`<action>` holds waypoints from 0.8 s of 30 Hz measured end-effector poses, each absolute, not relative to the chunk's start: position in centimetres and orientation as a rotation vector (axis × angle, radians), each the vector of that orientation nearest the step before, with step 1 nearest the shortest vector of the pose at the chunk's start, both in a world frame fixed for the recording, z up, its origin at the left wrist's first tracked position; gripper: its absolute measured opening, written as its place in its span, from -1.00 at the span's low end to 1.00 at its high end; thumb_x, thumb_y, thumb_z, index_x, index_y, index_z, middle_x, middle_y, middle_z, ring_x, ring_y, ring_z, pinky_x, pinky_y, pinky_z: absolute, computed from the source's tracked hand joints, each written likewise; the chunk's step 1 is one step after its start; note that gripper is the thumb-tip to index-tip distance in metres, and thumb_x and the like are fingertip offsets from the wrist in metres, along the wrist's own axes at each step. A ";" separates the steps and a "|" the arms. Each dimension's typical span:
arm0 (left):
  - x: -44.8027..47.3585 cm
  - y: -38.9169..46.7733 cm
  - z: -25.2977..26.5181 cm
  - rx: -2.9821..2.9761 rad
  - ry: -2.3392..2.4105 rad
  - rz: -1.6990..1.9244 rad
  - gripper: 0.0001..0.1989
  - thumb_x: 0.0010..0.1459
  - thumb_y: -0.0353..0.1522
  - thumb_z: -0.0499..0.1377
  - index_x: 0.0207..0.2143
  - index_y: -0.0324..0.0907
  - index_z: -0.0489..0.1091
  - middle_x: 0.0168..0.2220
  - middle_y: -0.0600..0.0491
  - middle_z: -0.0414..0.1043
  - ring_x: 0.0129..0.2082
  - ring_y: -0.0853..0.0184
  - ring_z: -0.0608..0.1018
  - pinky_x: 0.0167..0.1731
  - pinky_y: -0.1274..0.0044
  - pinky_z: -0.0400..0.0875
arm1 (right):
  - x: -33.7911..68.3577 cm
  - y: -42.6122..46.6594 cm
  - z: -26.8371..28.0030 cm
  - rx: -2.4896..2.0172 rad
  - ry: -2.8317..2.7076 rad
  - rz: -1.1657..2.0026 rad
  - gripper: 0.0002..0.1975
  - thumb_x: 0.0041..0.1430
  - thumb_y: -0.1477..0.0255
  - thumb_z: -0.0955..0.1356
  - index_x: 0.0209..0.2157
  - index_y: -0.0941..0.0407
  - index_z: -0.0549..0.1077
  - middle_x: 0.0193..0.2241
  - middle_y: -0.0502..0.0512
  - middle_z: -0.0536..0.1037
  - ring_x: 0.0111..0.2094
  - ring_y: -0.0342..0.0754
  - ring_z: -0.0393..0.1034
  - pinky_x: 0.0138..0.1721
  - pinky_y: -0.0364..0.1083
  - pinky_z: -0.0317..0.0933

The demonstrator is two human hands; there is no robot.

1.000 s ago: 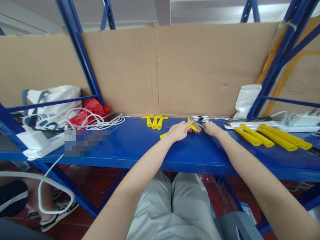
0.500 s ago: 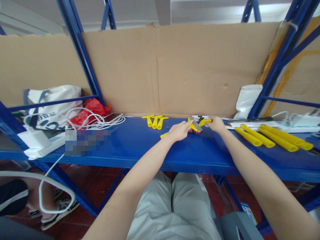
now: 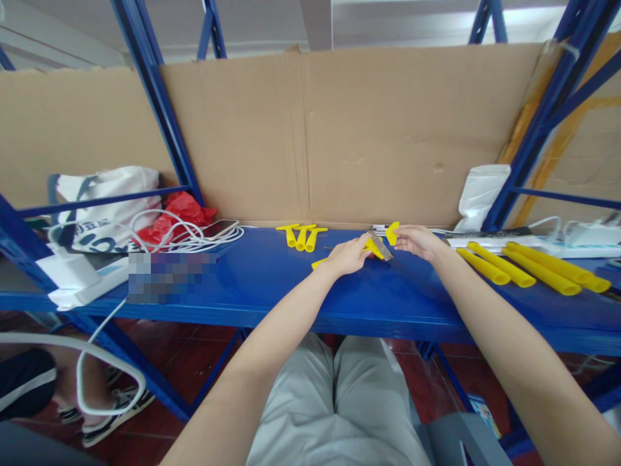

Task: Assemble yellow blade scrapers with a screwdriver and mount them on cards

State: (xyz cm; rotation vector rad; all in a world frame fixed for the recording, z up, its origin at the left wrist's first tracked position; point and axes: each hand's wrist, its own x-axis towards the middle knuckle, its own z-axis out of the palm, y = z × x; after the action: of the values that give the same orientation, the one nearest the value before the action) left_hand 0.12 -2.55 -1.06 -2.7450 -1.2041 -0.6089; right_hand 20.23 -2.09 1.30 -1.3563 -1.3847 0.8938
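Observation:
My left hand [image 3: 345, 256] is closed around a yellow-handled scraper [image 3: 380, 246] with a flat metal blade angled across its head. The handle's yellow end shows behind my wrist. A small flat yellow piece [image 3: 392, 233] is pinched between the fingertips of my right hand [image 3: 416, 241], raised just right of the blade and apart from it. Something thin and dark lies on the table by my left knuckles, mostly hidden.
Three yellow T-shaped pieces [image 3: 301, 238] stand along the cardboard panel [image 3: 388, 136]. Several yellow tubes [image 3: 543, 268] lie at the right of the blue tabletop [image 3: 272, 285]. White cables [image 3: 194, 236], a red bag [image 3: 182, 210] and a power strip [image 3: 90, 288] occupy the left.
My right hand has lifted the small yellow piece slightly and turned it more upright. My left hand keeps its hold on the scraper, almost unmoved.

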 end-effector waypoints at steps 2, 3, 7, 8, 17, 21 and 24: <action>0.1 -2.7 -1.0 -2.757 -1.238 -0.607 -0.63 0.29 -0.30 -0.05 0.12 -0.19 0.04 0.07 -0.12 0.36 0.02 0.22 0.46 -0.08 0.43 0.36 | 19.7 -2.3 1.5 -1.282 -1.348 0.986 -0.91 0.15 0.58 0.26 -0.38 0.23 0.40 -0.49 0.17 0.53 -0.54 -0.19 0.38 -0.38 -0.18 0.34; 0.1 -2.7 -0.9 -2.760 -1.259 -0.605 -0.66 0.29 -0.30 -0.05 0.08 -0.19 0.05 0.06 -0.13 0.38 0.00 0.21 0.47 -0.11 0.42 0.38 | 19.5 -2.5 1.6 -1.256 -1.313 1.029 -0.91 0.14 0.59 0.27 -0.40 0.23 0.41 -0.49 0.17 0.54 -0.54 -0.20 0.38 -0.39 -0.20 0.32; 0.1 -2.8 -0.9 -2.773 -1.290 -0.623 -0.72 0.28 -0.29 -0.04 0.00 -0.18 0.04 0.02 -0.14 0.41 -0.02 0.18 0.49 -0.15 0.41 0.39 | 18.8 -2.6 1.6 -1.250 -1.316 1.020 -0.91 0.04 0.58 0.33 -0.50 0.22 0.47 -0.45 0.17 0.56 -0.47 -0.18 0.39 -0.40 -0.21 0.26; 0.1 -2.8 -0.9 -2.779 -1.287 -0.629 -0.73 0.28 -0.29 -0.04 -0.01 -0.17 0.04 0.01 -0.14 0.41 -0.02 0.17 0.49 -0.14 0.41 0.39 | 18.8 -2.5 1.5 -1.264 -1.325 0.988 -0.93 0.00 0.57 0.35 -0.52 0.21 0.48 -0.44 0.16 0.57 -0.43 -0.15 0.40 -0.39 -0.20 0.26; 0.1 -2.8 -0.8 -2.795 -1.254 -0.621 -0.75 0.28 -0.31 -0.04 -0.03 -0.14 0.02 0.01 -0.10 0.41 -0.01 0.18 0.48 -0.16 0.42 0.38 | 18.8 -1.8 0.6 -1.360 -1.475 0.805 -0.83 -0.16 0.41 0.41 -0.44 0.14 0.57 -0.23 0.11 0.59 -0.17 -0.02 0.40 -0.17 -0.07 0.21; 0.1 -2.9 -0.8 -2.785 -1.266 -0.591 -0.74 0.28 -0.31 -0.05 0.00 -0.15 0.01 -0.01 -0.11 0.42 -0.01 0.19 0.48 -0.16 0.44 0.38 | 18.5 -1.9 0.5 -1.416 -1.490 0.742 -0.81 -0.16 0.40 0.41 -0.41 0.14 0.57 -0.21 0.11 0.58 -0.14 0.00 0.39 -0.12 -0.05 0.20; 0.1 -2.9 -0.8 -2.782 -1.235 -0.593 -0.73 0.29 -0.30 -0.06 0.01 -0.15 0.02 0.02 -0.12 0.39 0.01 0.19 0.47 -0.13 0.43 0.37 | 18.3 -1.9 0.5 -1.429 -1.506 0.728 -0.82 -0.15 0.40 0.41 -0.43 0.15 0.56 -0.26 0.10 0.59 -0.17 -0.01 0.40 -0.13 -0.06 0.21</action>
State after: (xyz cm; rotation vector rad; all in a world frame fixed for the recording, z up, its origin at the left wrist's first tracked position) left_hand 0.06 -2.88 -0.82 -2.7820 -1.2351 -0.5933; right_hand 18.34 -1.86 0.47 -1.4286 -1.5064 0.7285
